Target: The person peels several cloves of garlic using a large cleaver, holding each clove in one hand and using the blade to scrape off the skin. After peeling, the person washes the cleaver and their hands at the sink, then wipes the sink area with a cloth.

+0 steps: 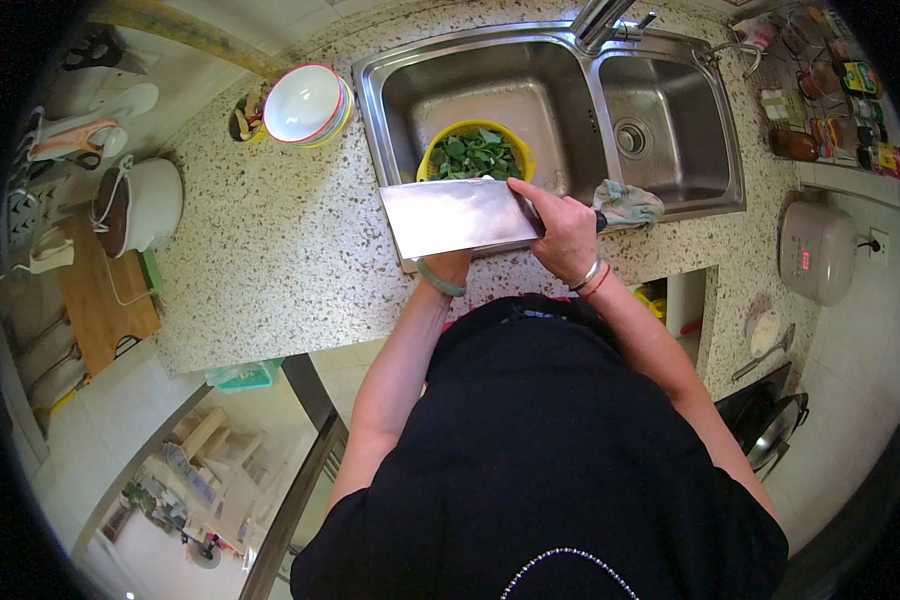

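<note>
My right hand [567,232] is closed round the dark handle of a cleaver [455,218], its index finger stretched along the blade's upper corner. The broad, shiny blade lies flat to my view over the near edge of the sink. Beneath it my left hand [448,268] shows only near the wrist, with a green bangle; its fingers are hidden by the blade. Just beyond the blade, a yellow basket [526,147] of green leaves [475,155] rests in the larger basin of the steel sink [560,110]. The blade covers the basket's near side.
Stacked bowls [303,103] stand left of the sink, next to a small container [245,118] of food pieces. A crumpled cloth [628,203] lies at the sink's near rim. A rice cooker [816,252] is at right; a wooden board [105,300] is at far left.
</note>
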Motion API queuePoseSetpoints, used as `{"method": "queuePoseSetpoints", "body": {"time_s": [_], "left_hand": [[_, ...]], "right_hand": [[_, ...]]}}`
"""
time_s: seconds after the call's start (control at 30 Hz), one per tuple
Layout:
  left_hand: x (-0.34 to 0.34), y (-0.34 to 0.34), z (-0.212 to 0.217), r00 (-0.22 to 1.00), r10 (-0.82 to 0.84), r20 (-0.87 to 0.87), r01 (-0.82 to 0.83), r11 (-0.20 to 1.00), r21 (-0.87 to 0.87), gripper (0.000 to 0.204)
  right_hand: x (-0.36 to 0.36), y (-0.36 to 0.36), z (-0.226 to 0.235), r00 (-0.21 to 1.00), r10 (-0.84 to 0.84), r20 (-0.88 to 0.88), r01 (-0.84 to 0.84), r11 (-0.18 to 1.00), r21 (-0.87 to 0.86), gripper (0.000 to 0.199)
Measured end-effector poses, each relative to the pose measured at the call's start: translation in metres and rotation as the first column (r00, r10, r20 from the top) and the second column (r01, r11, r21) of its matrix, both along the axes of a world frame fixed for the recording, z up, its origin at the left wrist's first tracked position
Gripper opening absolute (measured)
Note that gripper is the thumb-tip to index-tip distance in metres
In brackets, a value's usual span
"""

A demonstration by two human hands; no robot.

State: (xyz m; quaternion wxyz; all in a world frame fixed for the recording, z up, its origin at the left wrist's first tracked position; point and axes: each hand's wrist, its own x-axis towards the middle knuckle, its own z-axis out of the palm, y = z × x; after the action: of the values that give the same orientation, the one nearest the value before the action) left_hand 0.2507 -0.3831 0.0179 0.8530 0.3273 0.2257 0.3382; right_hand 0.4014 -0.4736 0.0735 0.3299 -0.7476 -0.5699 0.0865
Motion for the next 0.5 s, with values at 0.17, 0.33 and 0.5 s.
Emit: {"method": "queuePoseSetpoints", "body": {"time_s": [0.17,0.33,0.5], "left_hand": [[0.003,0.000,0.017,0.998,-0.026,0.053,0.029,0.998,-0.054,0.046],[0.004,0.001,0.011,0.999,-0.047,0.017,0.049,0.995,-0.083,0.059],[0.006,0.001,0.010,0.998,-0.024,-0.061,0.027,0.999,0.041,0.058]], "right_hand": [[0.000,-0.001,0.002,0.999,0.022,-0.035,-0.021,0.999,0.039,0.050],[-0.003,0.000,0.011,0.998,0.028,-0.050,-0.025,0.998,0.064,0.049],[-0.006,0.000,0.012,0.998,0.036,-0.058,-0.032,0.997,0.066,0.051]]}}
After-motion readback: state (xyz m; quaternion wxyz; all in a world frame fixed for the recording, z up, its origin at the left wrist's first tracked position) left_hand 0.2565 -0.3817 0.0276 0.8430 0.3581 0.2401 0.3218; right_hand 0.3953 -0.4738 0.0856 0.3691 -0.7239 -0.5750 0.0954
